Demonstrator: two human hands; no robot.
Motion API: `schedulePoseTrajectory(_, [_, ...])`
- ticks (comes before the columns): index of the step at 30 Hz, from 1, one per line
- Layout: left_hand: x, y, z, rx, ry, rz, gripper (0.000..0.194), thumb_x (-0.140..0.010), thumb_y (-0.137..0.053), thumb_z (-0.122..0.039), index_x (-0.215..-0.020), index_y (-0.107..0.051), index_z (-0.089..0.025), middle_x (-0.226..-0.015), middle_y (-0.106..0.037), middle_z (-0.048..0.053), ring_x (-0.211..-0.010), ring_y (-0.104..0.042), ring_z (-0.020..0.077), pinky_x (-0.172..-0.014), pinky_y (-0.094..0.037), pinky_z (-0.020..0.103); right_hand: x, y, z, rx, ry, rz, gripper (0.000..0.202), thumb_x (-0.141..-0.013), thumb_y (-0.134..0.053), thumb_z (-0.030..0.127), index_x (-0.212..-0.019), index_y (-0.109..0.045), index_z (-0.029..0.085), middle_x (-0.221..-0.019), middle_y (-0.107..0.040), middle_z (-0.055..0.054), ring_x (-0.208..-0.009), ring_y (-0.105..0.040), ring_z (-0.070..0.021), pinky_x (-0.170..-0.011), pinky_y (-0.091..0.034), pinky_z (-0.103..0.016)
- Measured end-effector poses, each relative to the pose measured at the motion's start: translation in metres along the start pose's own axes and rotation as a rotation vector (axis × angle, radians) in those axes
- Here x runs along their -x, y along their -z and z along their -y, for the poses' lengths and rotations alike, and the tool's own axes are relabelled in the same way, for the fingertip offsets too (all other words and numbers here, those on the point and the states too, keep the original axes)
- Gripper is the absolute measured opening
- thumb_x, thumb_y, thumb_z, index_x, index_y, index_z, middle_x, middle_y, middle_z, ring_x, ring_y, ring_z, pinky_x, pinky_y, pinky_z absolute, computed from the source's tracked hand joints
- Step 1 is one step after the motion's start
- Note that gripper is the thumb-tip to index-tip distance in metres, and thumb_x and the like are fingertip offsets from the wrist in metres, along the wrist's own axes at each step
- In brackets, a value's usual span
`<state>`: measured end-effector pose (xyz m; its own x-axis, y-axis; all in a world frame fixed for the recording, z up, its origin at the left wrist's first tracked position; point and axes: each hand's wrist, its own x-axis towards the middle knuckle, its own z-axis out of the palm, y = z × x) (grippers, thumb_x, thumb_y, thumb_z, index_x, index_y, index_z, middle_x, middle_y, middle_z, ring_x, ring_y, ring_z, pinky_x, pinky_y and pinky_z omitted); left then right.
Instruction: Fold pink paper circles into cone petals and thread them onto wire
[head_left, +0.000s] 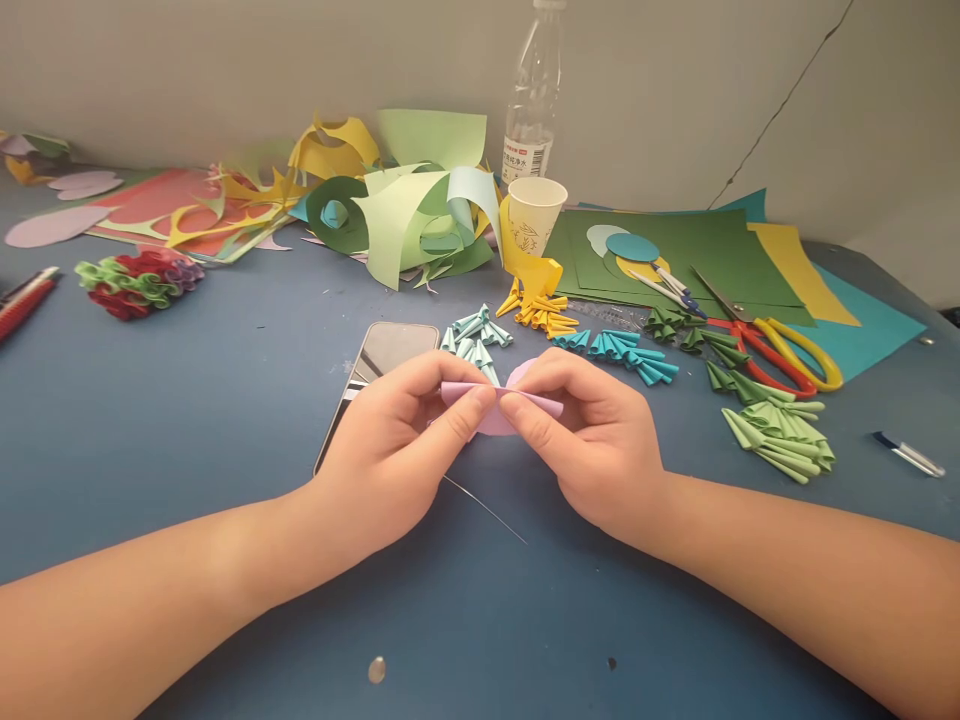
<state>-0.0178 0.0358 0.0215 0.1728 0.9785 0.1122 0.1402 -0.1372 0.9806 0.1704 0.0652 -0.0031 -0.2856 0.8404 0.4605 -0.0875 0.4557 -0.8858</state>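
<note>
Both hands meet at the middle of the view, pinching a folded purple paper piece (541,402) between thumbs and fingers. My left hand (409,440) grips its left part, and my right hand (592,430) its right part. Below the piece, more light purple paper (495,422) shows, partly hidden by the fingers. A phone (394,345) lies partly under my left hand. Just beyond the hands are pale blue paper cones (480,340), yellow cones (547,316) and blue cones (630,352). A thin wire or thread (487,508) lies below the hands.
Green cones (784,435) and scissors (795,355) lie at the right, near coloured sheets (690,250). A paper cup (534,215) and a bottle (534,90) stand at the back. Paper scraps (405,220) and a ruffled paper bundle (139,283) are at the left.
</note>
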Motion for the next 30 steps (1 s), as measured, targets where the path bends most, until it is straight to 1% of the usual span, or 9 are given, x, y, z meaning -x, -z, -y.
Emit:
schedulePoseTrajectory(4, [-0.0008, -0.0001, -0.0001, 0.010, 0.004, 0.010, 0.013, -0.103, -0.064, -0.034, -0.098, -0.070, -0.023, -0.087, -0.070, -0.002, -0.083, -0.065, 0.0100, -0.076, -0.052, 0.019, -0.0002, -0.0011, 0.0003, -0.045, -0.011, 0.006, 0.009, -0.095, -0.070, 0.015, -0.089, -0.069, 0.021, -0.083, -0.066, 0.000, -0.078, -0.062, -0.0136, -0.072, -0.053, -0.030])
schedulePoseTrajectory(7, [-0.0013, 0.0001, -0.0014, 0.009, 0.030, 0.022, 0.012, -0.101, -0.066, -0.035, -0.099, -0.072, -0.024, -0.084, -0.070, -0.002, -0.081, -0.065, 0.0100, -0.075, -0.053, 0.018, 0.0004, -0.0015, 0.0008, -0.064, -0.023, 0.011, 0.009, -0.095, -0.071, 0.014, -0.089, -0.069, 0.021, -0.082, -0.067, 0.000, -0.078, -0.063, -0.0136, -0.073, -0.054, -0.030])
schedulePoseTrajectory(10, [-0.0022, -0.0002, -0.0044, 0.027, 0.082, -0.024, 0.014, -0.098, -0.070, -0.036, -0.095, -0.073, -0.023, -0.082, -0.071, -0.001, -0.077, -0.064, 0.0107, -0.069, -0.052, 0.019, 0.0005, -0.0015, 0.0015, -0.038, -0.058, -0.004, 0.008, -0.094, -0.073, 0.017, -0.088, -0.070, 0.021, -0.081, -0.066, 0.000, -0.076, -0.063, -0.0144, -0.071, -0.053, -0.031])
schedulePoseTrajectory(13, [-0.0031, -0.0017, -0.0070, 0.084, 0.126, -0.077, 0.016, -0.098, -0.071, -0.035, -0.088, -0.071, -0.023, -0.073, -0.067, -0.002, -0.070, -0.063, 0.0106, -0.063, -0.051, 0.019, -0.0005, -0.0016, 0.0018, -0.108, -0.137, 0.006, 0.009, -0.096, -0.072, 0.022, -0.088, -0.069, 0.021, -0.079, -0.068, 0.000, -0.072, -0.064, -0.0147, -0.069, -0.054, -0.032])
schedulePoseTrajectory(17, [-0.0033, -0.0032, -0.0076, 0.177, 0.118, -0.125, 0.015, -0.098, -0.071, -0.033, -0.087, -0.070, -0.023, -0.069, -0.064, -0.004, -0.064, -0.061, 0.0082, -0.061, -0.051, 0.017, -0.0019, -0.0016, 0.0004, -0.205, -0.215, -0.036, 0.012, -0.098, -0.072, 0.024, -0.087, -0.067, 0.021, -0.072, -0.065, 0.004, -0.061, -0.060, -0.0099, -0.060, -0.051, -0.027])
schedulePoseTrajectory(20, [-0.0028, -0.0027, -0.0075, 0.195, 0.132, -0.138, 0.016, -0.098, -0.071, -0.034, -0.087, -0.070, -0.023, -0.068, -0.065, -0.005, -0.059, -0.058, 0.0060, -0.059, -0.050, 0.016, -0.0022, -0.0015, -0.0014, -0.204, -0.241, -0.057, 0.013, -0.096, -0.074, 0.025, -0.086, -0.068, 0.021, -0.071, -0.063, 0.005, -0.062, -0.058, -0.0090, -0.059, -0.049, -0.025])
schedulePoseTrajectory(24, [-0.0026, -0.0016, -0.0081, 0.125, 0.159, -0.129, 0.016, -0.095, -0.075, -0.037, -0.087, -0.071, -0.023, -0.069, -0.066, -0.004, -0.066, -0.063, 0.0088, -0.062, -0.052, 0.018, -0.0023, -0.0022, -0.0017, -0.211, -0.264, -0.055, 0.013, -0.094, -0.077, 0.026, -0.084, -0.070, 0.020, -0.072, -0.064, 0.003, -0.063, -0.057, -0.0098, -0.059, -0.049, -0.026])
schedulePoseTrajectory(30, [-0.0046, -0.0014, -0.0065, 0.107, 0.185, -0.123, 0.022, -0.088, -0.082, -0.042, -0.087, -0.074, -0.022, -0.076, -0.071, -0.001, -0.069, -0.064, 0.0120, -0.062, -0.054, 0.021, -0.0026, -0.0027, -0.0016, -0.181, -0.251, -0.046, 0.011, -0.091, -0.079, 0.025, -0.082, -0.072, 0.021, -0.075, -0.069, 0.001, -0.068, -0.064, -0.0131, -0.062, -0.054, -0.028])
